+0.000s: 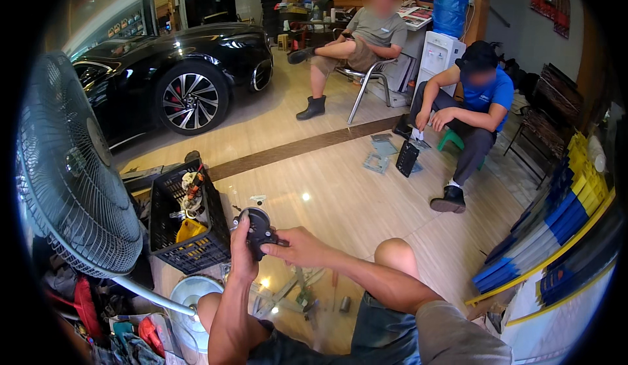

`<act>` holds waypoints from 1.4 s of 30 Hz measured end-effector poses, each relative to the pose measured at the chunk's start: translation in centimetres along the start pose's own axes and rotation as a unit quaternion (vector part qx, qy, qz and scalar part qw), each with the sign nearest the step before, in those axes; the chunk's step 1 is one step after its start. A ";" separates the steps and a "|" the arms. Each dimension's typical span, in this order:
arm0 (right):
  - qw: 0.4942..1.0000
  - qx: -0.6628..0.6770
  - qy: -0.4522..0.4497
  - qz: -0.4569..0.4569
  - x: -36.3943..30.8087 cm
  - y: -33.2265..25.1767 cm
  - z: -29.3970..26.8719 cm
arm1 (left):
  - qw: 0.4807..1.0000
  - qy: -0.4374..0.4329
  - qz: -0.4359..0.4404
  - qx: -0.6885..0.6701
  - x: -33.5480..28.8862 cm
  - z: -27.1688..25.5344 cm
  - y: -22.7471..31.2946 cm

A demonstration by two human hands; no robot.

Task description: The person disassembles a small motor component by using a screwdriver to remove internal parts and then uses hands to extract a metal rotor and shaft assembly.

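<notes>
In front of my knees, both hands hold a round black part (256, 222) with small shiny bolts on its face; its exact kind does not show. My left hand (243, 250) grips its left side, thumb up along the edge. From the right, my right hand (299, 248) closes its fingers on the part's lower right side. On the floor below lie flat metal strips (281, 297), a screwdriver (335, 285), a small metal cylinder (345, 304) and a greenish piece (305, 297) too small to name.
Left of my hands stands a black plastic crate (190, 250) with assorted parts, beside a large standing fan (82, 169). A black car (176, 70) is parked beyond. One person (373, 34) sits on a chair; another in blue (481, 97) handles parts. Yellow-and-blue racks (549, 227) line the right.
</notes>
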State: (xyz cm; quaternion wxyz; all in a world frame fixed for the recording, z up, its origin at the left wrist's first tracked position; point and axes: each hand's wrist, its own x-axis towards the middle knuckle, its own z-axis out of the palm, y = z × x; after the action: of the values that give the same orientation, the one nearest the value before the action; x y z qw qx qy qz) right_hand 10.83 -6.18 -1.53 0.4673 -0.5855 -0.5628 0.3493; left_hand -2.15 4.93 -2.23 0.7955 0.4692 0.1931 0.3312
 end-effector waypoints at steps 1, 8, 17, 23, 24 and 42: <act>1.000 0.002 -0.003 -0.004 -0.3 -0.4 -0.1 | 1.000 -0.008 0.006 0.016 0.1 -0.6 -0.4; 0.962 -0.221 0.143 -0.077 -1.2 -1.2 -1.8 | 0.996 -0.050 -0.063 -0.038 -1.3 2.4 2.6; 0.823 -0.419 0.240 -0.298 -3.5 -2.9 -5.4 | 0.976 -0.139 -0.142 0.088 -0.7 4.5 6.3; 0.775 -0.475 0.230 -0.348 -3.3 -3.2 -6.7 | 0.969 -0.138 -0.160 0.127 -0.1 4.4 5.9; 0.766 -0.495 0.215 -0.351 -3.3 -3.2 -6.6 | 0.967 -0.132 -0.191 0.106 0.3 3.9 5.2; 0.984 -0.104 0.112 -0.092 -0.2 0.6 -6.9 | 0.992 -0.043 -0.073 0.097 3.1 0.4 0.8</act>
State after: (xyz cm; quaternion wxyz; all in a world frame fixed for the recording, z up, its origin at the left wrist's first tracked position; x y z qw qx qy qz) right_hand 17.41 -7.41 0.08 0.4942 -0.6121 -0.5914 0.1768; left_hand 0.01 7.18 -1.31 0.7759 0.5425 0.2236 0.2316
